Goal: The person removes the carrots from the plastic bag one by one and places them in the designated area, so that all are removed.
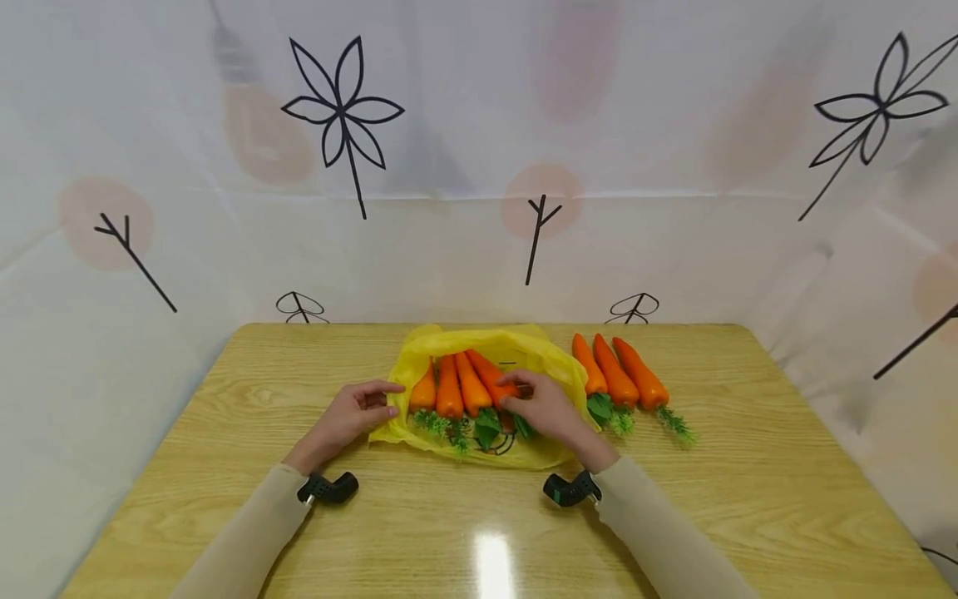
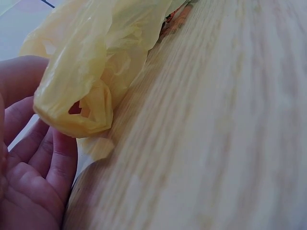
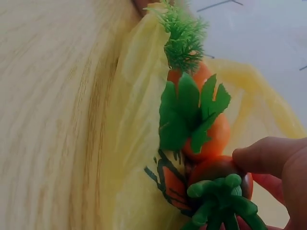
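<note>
A yellow plastic bag [image 1: 542,456] lies with its mouth spread on the table, and several orange carrots [image 1: 449,389] with green tops lie side by side in it. My right hand [image 1: 550,409] pinches the rightmost of these carrots [image 1: 486,376] near its leafy end; in the right wrist view the thumb of the hand [image 3: 280,160] lies on that carrot's top [image 3: 216,168]. At the bag's left edge is my left hand [image 1: 352,416], its fingers loosely bent; in the left wrist view the hand [image 2: 36,163] is beside the bag's folded edge [image 2: 79,115].
Three more carrots [image 1: 615,378] lie on the wooden table [image 1: 748,499] just right of the bag, green tops toward me. A patterned cloth [image 1: 449,249] hangs behind and at both sides of the table. Dark wrist cameras [image 1: 333,488] sit at both cuffs.
</note>
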Demonstrator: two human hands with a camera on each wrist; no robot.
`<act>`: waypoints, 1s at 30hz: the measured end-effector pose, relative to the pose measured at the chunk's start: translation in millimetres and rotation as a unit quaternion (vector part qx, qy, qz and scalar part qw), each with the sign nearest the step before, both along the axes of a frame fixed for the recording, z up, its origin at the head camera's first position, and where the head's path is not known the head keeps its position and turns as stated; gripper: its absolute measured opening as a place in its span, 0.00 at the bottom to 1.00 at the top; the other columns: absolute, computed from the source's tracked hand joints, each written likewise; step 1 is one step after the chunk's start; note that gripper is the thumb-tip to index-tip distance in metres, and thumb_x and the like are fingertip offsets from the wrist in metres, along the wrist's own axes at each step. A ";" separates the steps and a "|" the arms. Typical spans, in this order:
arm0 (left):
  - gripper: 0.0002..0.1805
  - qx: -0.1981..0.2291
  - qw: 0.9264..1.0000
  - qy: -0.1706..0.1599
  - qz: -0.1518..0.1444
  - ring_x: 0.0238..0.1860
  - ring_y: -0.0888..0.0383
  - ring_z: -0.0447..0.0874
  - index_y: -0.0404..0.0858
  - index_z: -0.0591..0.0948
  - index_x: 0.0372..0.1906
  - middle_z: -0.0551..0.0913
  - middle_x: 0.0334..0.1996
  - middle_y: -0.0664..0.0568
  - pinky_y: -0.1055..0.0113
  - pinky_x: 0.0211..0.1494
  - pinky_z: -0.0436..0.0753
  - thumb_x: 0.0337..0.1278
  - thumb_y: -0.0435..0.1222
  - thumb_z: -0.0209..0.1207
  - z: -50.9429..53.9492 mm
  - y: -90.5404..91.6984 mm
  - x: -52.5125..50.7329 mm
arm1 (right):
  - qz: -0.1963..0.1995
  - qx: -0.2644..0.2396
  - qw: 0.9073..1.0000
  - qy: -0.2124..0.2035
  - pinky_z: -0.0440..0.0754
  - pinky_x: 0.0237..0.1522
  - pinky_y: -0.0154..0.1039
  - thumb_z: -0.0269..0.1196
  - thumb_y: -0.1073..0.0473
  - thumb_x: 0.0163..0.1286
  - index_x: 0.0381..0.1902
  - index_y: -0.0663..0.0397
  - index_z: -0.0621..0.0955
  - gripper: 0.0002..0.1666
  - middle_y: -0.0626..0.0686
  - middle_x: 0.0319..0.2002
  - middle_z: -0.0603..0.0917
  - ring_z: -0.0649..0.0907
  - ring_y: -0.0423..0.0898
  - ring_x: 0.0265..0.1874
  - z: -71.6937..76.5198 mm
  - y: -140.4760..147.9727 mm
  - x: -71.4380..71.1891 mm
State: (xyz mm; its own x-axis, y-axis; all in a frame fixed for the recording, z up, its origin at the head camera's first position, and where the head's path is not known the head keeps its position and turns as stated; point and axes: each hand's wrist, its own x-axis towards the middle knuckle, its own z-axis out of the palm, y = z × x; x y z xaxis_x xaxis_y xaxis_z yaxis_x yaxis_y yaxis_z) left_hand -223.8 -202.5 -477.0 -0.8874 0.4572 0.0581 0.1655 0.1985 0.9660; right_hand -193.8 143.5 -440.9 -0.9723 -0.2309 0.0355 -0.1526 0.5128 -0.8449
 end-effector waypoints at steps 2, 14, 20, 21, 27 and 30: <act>0.19 -0.001 1.000 0.002 0.001 0.24 0.60 0.66 0.30 0.80 0.59 0.76 0.30 0.44 0.70 0.27 0.69 0.64 0.31 0.64 -0.4 0.1 -0.2 | -0.011 0.001 1.000 0.000 0.79 0.51 0.51 0.67 0.61 0.68 0.51 0.48 0.85 0.13 0.50 0.53 0.84 0.81 0.53 0.52 -0.9 -0.7 0.0; 0.20 0.003 1.000 -0.010 0.002 0.25 0.61 0.68 0.32 0.80 0.60 0.79 0.32 0.44 0.70 0.28 0.70 0.63 0.32 0.65 -1.0 -0.1 0.0 | -0.037 0.015 0.999 0.002 0.80 0.50 0.52 0.68 0.60 0.66 0.48 0.46 0.84 0.12 0.49 0.52 0.83 0.81 0.53 0.51 0.5 0.1 3.4; 0.21 0.006 1.000 -0.018 0.002 0.26 0.60 0.71 0.32 0.80 0.60 0.81 0.33 0.44 0.70 0.27 0.70 0.63 0.33 0.65 1.4 1.2 -0.2 | -0.040 0.010 0.999 0.007 0.80 0.47 0.49 0.67 0.59 0.67 0.48 0.43 0.84 0.12 0.49 0.53 0.82 0.80 0.53 0.53 6.4 3.1 8.3; 0.22 0.006 1.000 -0.018 0.001 0.26 0.60 0.71 0.31 0.80 0.60 0.82 0.33 0.44 0.70 0.28 0.71 0.63 0.33 0.65 1.2 1.2 -0.5 | -0.039 0.009 0.999 0.010 0.80 0.45 0.48 0.67 0.60 0.67 0.48 0.43 0.84 0.12 0.49 0.53 0.82 0.80 0.53 0.53 7.3 3.8 9.3; 0.22 0.003 1.000 -0.017 -0.001 0.29 0.59 0.75 0.32 0.80 0.61 0.82 0.35 0.43 0.70 0.30 0.74 0.63 0.34 0.66 -0.2 0.3 -1.0 | -0.034 0.013 0.999 0.029 0.79 0.41 0.45 0.66 0.62 0.66 0.47 0.45 0.84 0.12 0.49 0.50 0.83 0.81 0.51 0.49 12.0 9.1 16.5; 0.22 0.000 1.000 -0.013 0.001 0.29 0.59 0.76 0.33 0.80 0.61 0.82 0.35 0.43 0.70 0.30 0.75 0.63 0.34 0.66 -0.6 0.0 -1.0 | -0.034 0.014 0.999 0.031 0.79 0.42 0.45 0.65 0.63 0.66 0.47 0.45 0.84 0.12 0.49 0.50 0.83 0.80 0.50 0.47 14.7 12.9 20.0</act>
State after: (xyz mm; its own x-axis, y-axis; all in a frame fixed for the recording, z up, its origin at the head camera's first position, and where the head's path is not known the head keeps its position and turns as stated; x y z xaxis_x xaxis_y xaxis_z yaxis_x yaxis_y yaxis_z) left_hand -224.8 -202.6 -477.6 -0.8899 0.4548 0.0340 0.1390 0.1996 0.9700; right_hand -173.8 156.3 -426.1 -0.9820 -0.1661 0.0897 -0.1675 0.5478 -0.8197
